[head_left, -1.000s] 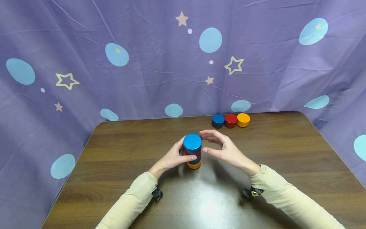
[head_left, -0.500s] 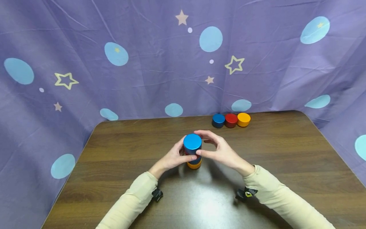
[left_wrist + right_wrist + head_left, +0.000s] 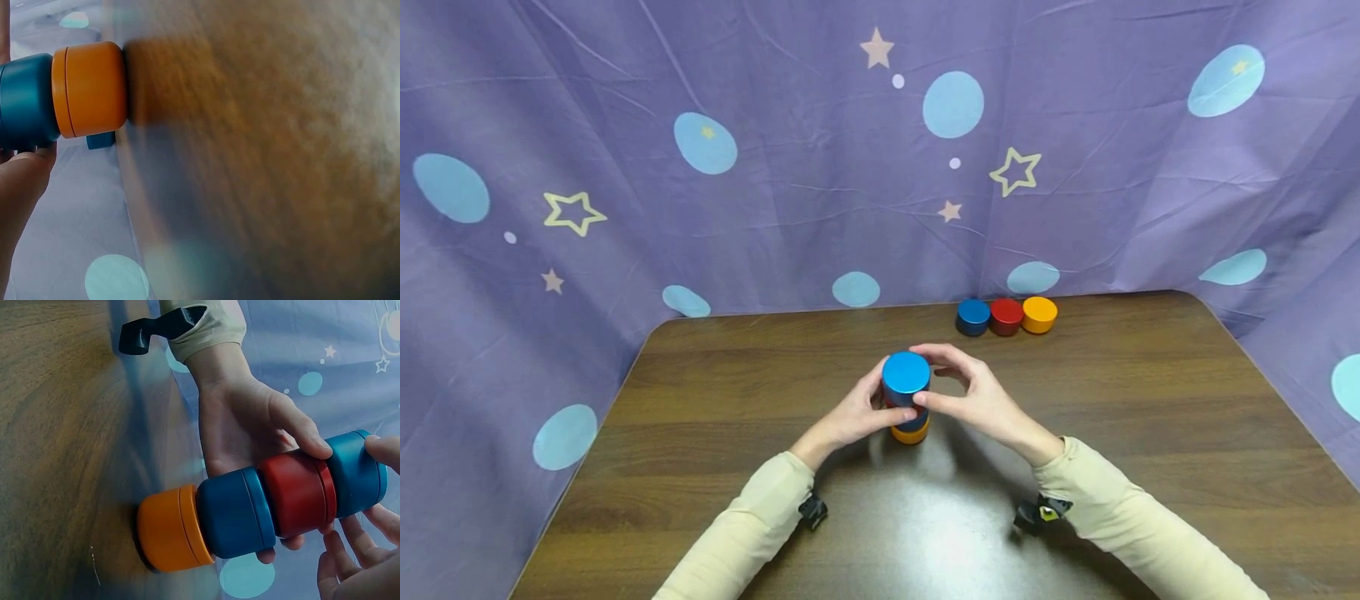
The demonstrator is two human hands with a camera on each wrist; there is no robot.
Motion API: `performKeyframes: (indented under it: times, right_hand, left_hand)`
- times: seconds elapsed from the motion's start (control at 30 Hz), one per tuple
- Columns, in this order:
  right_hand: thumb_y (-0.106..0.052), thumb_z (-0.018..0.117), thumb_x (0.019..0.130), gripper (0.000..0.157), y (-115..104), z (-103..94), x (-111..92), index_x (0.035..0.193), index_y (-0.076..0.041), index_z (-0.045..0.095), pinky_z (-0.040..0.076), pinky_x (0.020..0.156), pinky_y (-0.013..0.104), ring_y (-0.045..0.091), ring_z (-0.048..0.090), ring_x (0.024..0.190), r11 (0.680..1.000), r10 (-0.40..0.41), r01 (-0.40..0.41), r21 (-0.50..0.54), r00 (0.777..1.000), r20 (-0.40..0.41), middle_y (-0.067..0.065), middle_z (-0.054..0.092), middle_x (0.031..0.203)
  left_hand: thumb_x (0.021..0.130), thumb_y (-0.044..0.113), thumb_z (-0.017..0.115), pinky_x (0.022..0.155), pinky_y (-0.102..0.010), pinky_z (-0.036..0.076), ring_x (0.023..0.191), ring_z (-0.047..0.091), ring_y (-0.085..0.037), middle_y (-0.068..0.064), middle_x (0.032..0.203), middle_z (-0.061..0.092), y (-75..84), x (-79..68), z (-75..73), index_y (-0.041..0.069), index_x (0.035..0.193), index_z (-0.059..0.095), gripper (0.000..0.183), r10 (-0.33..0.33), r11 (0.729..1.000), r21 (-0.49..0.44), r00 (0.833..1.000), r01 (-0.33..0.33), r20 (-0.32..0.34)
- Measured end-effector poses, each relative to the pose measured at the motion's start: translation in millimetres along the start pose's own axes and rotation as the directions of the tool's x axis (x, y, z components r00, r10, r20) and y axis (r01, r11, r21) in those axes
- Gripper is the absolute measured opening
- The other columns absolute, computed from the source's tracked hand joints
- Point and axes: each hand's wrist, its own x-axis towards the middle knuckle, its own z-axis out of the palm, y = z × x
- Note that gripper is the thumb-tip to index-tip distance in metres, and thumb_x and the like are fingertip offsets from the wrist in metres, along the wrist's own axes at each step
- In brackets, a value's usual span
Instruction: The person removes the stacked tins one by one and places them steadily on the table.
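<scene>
Small round lidded tins form an upright column on the wooden table, between my hands. Its lowest tin is orange [image 3: 172, 531], with a blue tin [image 3: 231, 515] above it, then a red tin [image 3: 294, 494]. A second blue tin [image 3: 906, 372] sits on top. My left hand [image 3: 850, 417] grips the column around the red tin, thumb in front and fingers behind. At the top blue tin, my right hand [image 3: 981, 404] pinches the sides between thumb and fingers. Only the lower blue tin and the orange one show in the left wrist view.
By the table's [image 3: 737, 367] back edge stand three more tins side by side: blue [image 3: 973, 317], red [image 3: 1006, 317] and orange [image 3: 1039, 316]. A purple patterned curtain [image 3: 820, 167] hangs directly behind. Black wrist cameras hang below both sleeves.
My right hand has come in from the right and closed its thumb and fingers on the top blue tin. The left hand has kept its hold on the column.
</scene>
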Motion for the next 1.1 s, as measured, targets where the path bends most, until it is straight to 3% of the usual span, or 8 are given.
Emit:
performKeyframes:
  times: [0.23,0.4,0.53,0.77,0.93,1.1]
  right_hand:
    - [-0.002,0.074,0.083,0.051,-0.8,-2.9,-3.7,0.131,0.0,0.054,0.042,0.097,0.045,0.024,0.057,0.11,1.0,0.0,0.001,0.023,1.0,-0.03,0.008,0.062,0.122]
    - [0.002,0.072,0.083,0.051,-4.7,-6.4,-7.9,0.131,0.003,0.053,0.044,0.097,0.041,0.025,0.058,0.108,1.0,0.013,-0.011,0.029,0.999,-0.046,0.012,0.062,0.122]
    - [0.002,0.072,0.084,0.051,0.1,-11.4,-11.9,0.132,0.0,0.053,0.043,0.097,0.035,0.025,0.058,0.11,0.999,0.022,-0.019,0.042,0.998,-0.064,0.013,0.061,0.123]
    - [0.007,0.069,0.084,0.051,1.9,-22.7,-17.3,0.132,0.003,0.052,0.044,0.097,0.03,0.021,0.057,0.111,0.999,0.018,-0.013,0.049,0.994,-0.11,0.017,0.058,0.125]
    - [0.005,0.069,0.085,0.051,2.6,-32.2,-23.2,0.133,0.001,0.052,0.044,0.096,0.029,0.021,0.056,0.111,0.996,0.074,-0.067,0.056,0.987,-0.142,0.015,0.058,0.127]
    - [0.002,0.069,0.086,0.051,5.3,-42.3,-29.9,0.133,0.001,0.051,0.044,0.095,0.026,0.022,0.056,0.112,0.992,0.121,-0.114,0.05,0.977,-0.176,0.013,0.057,0.128]
  left_hand:
    - [0.088,0.025,0.073,0.103,-0.043,0.037,0.122,0.047,-0.027,-0.014,0.134,0.048,-2.9,-0.2,0.0,0.004,0.14,0.038,0.066,0.01,1.0,0.025,1.0,-0.009,-0.014]
    - [0.088,0.016,0.072,0.1,-0.039,0.041,0.116,0.05,-0.024,-0.013,0.129,0.052,-3.2,-0.1,1.0,0.002,0.131,0.043,0.053,0.031,0.999,0.012,0.999,-0.031,-0.02]
    - [0.088,0.006,0.07,0.096,-0.037,0.044,0.113,0.052,-0.026,-0.016,0.128,0.052,-1.8,-0.5,2.1,0.002,0.131,0.043,0.051,0.009,1.0,0.015,1.0,-0.009,-0.022]
    - [0.089,0.013,0.069,0.094,-0.036,0.045,0.111,0.053,-0.024,-0.012,0.125,0.053,-0.4,-0.6,1.9,0.005,0.132,0.043,0.05,-0.011,0.999,0.047,1.0,0.012,-0.015]
    - [0.089,0.016,0.068,0.094,-0.038,0.045,0.111,0.053,-0.026,-0.012,0.125,0.054,-1.5,-0.4,1.0,0.005,0.132,0.044,0.05,0.005,0.998,0.055,1.0,-0.004,-0.01]
    - [0.089,0.006,0.065,0.095,-0.037,0.045,0.112,0.054,-0.025,-0.014,0.127,0.055,-1.1,0.2,1.3,0.005,0.133,0.043,0.048,0.024,0.998,0.057,1.0,-0.024,-0.003]
